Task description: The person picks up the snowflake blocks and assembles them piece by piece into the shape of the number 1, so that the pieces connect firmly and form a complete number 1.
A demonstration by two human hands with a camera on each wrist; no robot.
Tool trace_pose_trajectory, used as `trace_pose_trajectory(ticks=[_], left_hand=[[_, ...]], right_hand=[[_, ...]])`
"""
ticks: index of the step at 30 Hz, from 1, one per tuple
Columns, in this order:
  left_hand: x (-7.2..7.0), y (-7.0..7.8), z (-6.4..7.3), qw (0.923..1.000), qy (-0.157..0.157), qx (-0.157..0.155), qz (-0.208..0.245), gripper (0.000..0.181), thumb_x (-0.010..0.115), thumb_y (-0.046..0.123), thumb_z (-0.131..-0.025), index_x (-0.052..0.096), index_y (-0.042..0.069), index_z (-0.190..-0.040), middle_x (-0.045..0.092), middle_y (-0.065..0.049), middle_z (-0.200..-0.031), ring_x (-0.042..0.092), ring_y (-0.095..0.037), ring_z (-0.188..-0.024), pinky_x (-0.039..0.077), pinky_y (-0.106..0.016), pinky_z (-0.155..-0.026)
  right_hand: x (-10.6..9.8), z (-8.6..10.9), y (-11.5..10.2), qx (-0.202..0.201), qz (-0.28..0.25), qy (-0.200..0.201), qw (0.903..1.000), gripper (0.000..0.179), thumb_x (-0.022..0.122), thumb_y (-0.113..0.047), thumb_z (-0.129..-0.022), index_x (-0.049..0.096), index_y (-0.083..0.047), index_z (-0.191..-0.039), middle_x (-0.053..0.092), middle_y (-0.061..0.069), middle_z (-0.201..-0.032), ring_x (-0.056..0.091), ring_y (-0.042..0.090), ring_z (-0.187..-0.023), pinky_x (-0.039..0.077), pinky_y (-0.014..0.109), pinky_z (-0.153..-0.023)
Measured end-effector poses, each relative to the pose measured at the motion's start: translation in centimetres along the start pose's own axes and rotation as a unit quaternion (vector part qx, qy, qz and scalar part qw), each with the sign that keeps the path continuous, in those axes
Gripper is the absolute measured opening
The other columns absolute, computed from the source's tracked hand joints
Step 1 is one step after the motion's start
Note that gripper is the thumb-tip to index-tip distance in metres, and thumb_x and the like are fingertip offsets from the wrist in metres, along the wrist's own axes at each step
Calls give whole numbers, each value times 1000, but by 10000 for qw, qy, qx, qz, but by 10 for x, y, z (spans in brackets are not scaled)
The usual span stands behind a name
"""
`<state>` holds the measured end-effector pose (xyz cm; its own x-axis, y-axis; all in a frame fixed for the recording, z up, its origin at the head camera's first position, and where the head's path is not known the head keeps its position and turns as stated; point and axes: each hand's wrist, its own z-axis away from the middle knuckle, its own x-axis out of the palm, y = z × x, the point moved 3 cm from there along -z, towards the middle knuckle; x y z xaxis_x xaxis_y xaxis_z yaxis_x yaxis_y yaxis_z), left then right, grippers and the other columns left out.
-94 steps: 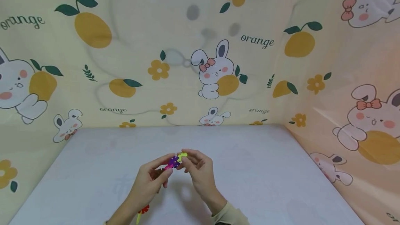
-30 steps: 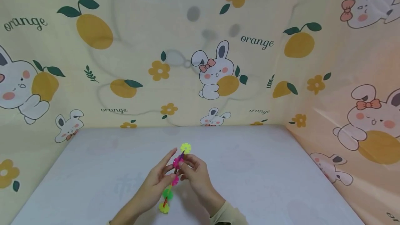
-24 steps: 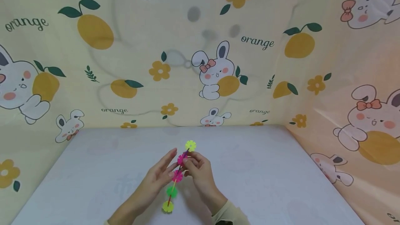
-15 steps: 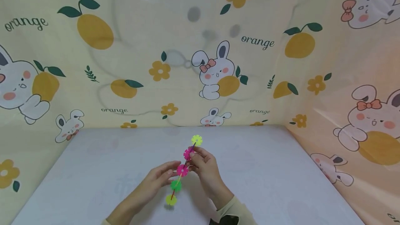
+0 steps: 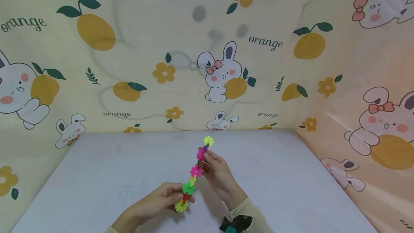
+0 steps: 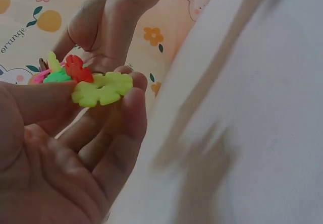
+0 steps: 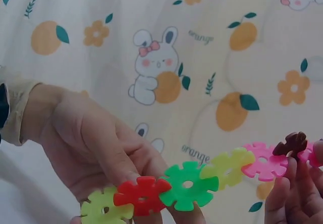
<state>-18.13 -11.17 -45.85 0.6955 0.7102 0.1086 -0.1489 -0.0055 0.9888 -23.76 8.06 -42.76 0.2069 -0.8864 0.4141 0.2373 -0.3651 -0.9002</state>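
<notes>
A chain of slotted snowflake discs slants between both hands. From its lower end run a yellow disc (image 7: 106, 209), a red disc (image 7: 143, 196), a green disc (image 7: 189, 185), another yellow one, a pink disc (image 7: 263, 161) and a brown disc (image 7: 290, 145). Beyond them, a second pink disc (image 5: 200, 154), a purple disc (image 5: 205, 148) and a yellow end disc (image 5: 208, 141) reach the top in the head view. My left hand (image 5: 158, 200) pinches the lower end near the red and yellow discs. My right hand (image 5: 221, 179) grips the upper part around the second pink disc.
A white tabletop (image 5: 97, 175) lies under the hands, with their shadows on it. Behind and beside it hangs a cloth (image 5: 181, 21) printed with rabbits, oranges and flowers. A dark device (image 5: 236, 223) sits on the right wrist over the sleeve.
My right hand has carried the chain's upper end up and to the right. My left hand has slid from the middle down to the lower end and grips there.
</notes>
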Motion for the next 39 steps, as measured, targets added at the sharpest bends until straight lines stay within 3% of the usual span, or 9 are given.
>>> trace_pose_trajectory(ticks=[5, 11, 16, 23, 27, 33, 39], left_hand=[[-1, -3, -2, 9992, 285, -241, -104, 42, 55, 18, -105, 55, -8, -137, 72, -19, -115, 64, -11, -87, 58, -23, -73], [6, -1, -4, 9984, 346, -105, -434, 37, 62, 19, -101, 64, -13, -119, 72, 1, -91, 62, -5, -71, 54, -20, -61], [7, -3, -5, 9973, 593, -175, -393, 33, 64, 17, -99, 65, -13, -112, 71, 0, -86, 63, -5, -66, 54, -20, -58], [8, -10, -7, 9944, 954, -358, -282, 14, 66, 8, -96, 63, -6, -97, 68, -1, -74, 65, -8, -60, 57, -23, -57], [6, -14, -8, 9924, 1120, -367, -363, 12, 66, 7, -95, 62, -5, -95, 70, -2, -72, 66, -9, -57, 57, -24, -55], [6, -21, -10, 9909, 1220, -301, -476, 13, 66, 6, -94, 65, -7, -95, 73, -8, -72, 67, -9, -55, 57, -24, -54], [7, -28, -11, 9884, 1300, -508, -605, 15, 65, 6, -95, 69, -8, -96, 75, -17, -74, 65, -7, -52, 56, -23, -52]], right_hand=[[-3, -3, 7, 177, 118, -94, 9997, 42, 56, -25, -105, 56, -5, -142, 70, -7, -98, 60, 10, -88, 53, 20, -80], [-8, -6, 12, 211, 493, -110, 9985, 54, 56, -19, -105, 37, -4, -153, 72, -8, -100, 65, 6, -87, 54, 19, -81], [-10, -8, 17, 171, 705, -88, 9973, 54, 56, -19, -105, 37, -4, -153, 74, -7, -100, 66, 6, -88, 54, 20, -80], [-11, -16, 30, 539, 847, -243, 9946, 42, 53, -32, -106, 58, -5, -139, 75, -6, -104, 64, 9, -91, 52, 21, -80], [-11, -20, 38, 646, 1087, -362, 9913, 45, 51, -38, -106, 63, -4, -131, 73, 3, -116, 63, 10, -94, 52, 23, -82], [-13, -22, 49, 169, 1880, -601, 9802, 58, 60, -19, -102, 39, 9, -148, 63, 26, -135, 68, 10, -104, 56, 20, -85], [-13, -21, 56, -184, 2617, -718, 9623, 44, 64, -9, -98, 54, 14, -134, 66, 31, -126, 69, 6, -94, 55, 16, -77]])
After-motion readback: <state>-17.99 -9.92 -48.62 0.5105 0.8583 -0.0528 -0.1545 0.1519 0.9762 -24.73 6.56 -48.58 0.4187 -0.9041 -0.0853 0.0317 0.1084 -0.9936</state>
